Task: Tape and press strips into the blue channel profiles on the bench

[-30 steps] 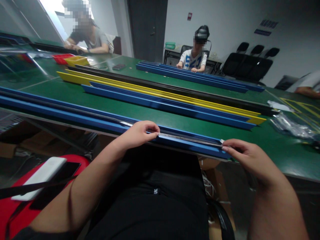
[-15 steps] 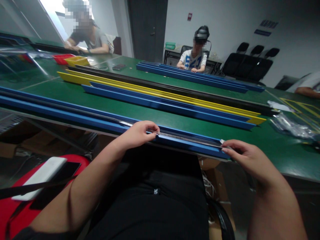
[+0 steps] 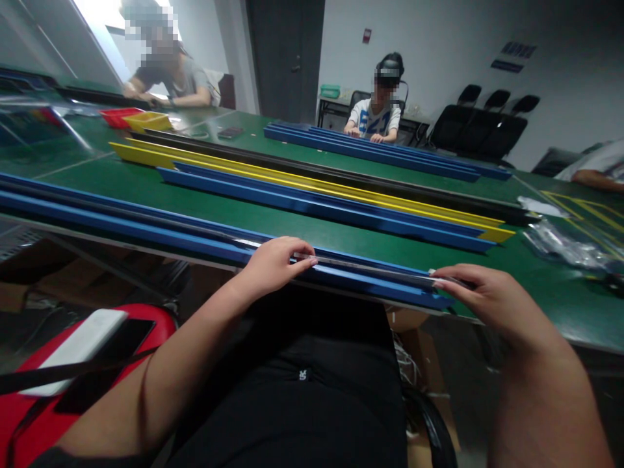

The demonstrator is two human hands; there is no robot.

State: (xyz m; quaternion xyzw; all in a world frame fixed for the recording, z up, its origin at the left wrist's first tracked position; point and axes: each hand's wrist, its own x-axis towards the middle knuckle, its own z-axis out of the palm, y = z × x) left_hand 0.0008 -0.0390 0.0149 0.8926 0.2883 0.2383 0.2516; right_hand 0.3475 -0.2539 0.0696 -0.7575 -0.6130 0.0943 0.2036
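Note:
A long blue channel profile (image 3: 205, 248) lies along the near edge of the green table (image 3: 234, 208). A thin dark strip (image 3: 370, 268) with a pale edge runs along its trough between my hands. My left hand (image 3: 277, 261) is closed in a pinch on the strip, thumb and forefinger over the channel. At the channel's right end, my right hand (image 3: 487, 289) pinches the strip's end between thumb and fingers, with a small white piece (image 3: 432, 272) beside the fingertips. A white patch (image 3: 246, 242) shows in the trough just left of my left hand.
Beyond lie another blue profile (image 3: 331, 209), a yellow profile (image 3: 341, 190), a black one (image 3: 414, 184) and several blue ones (image 3: 370, 148). Plastic bags (image 3: 560, 244) lie right. Co-workers sit across the table. A red stool (image 3: 156, 318) stands at lower left.
My left hand has slid slightly right along the strip. The right hand's pinch has shifted a little, and the strip's end now sits slightly raised at its fingers.

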